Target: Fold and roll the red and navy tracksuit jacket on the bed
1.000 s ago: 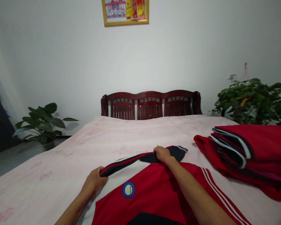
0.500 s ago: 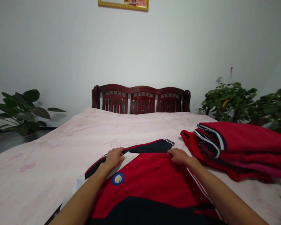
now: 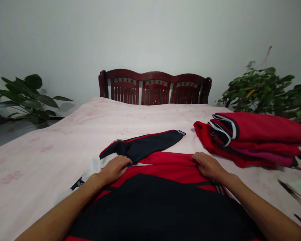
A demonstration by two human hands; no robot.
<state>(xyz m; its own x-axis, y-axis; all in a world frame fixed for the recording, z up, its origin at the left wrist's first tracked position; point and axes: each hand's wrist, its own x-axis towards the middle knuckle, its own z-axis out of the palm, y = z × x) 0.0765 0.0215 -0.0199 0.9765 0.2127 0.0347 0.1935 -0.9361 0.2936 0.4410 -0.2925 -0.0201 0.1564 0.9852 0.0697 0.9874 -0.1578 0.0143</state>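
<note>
The red and black jacket (image 3: 163, 187) lay on the bed (image 3: 65, 140), pinched at its fold by left hand (image 3: 116, 168) and right hand (image 3: 208, 165); both grips were best pulled evenly, keeping the fold straight.

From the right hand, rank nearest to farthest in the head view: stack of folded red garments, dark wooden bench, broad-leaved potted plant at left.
1. Stack of folded red garments, just right of the right hand.
2. Dark wooden bench, beyond the bed.
3. Broad-leaved potted plant, far left.
</note>
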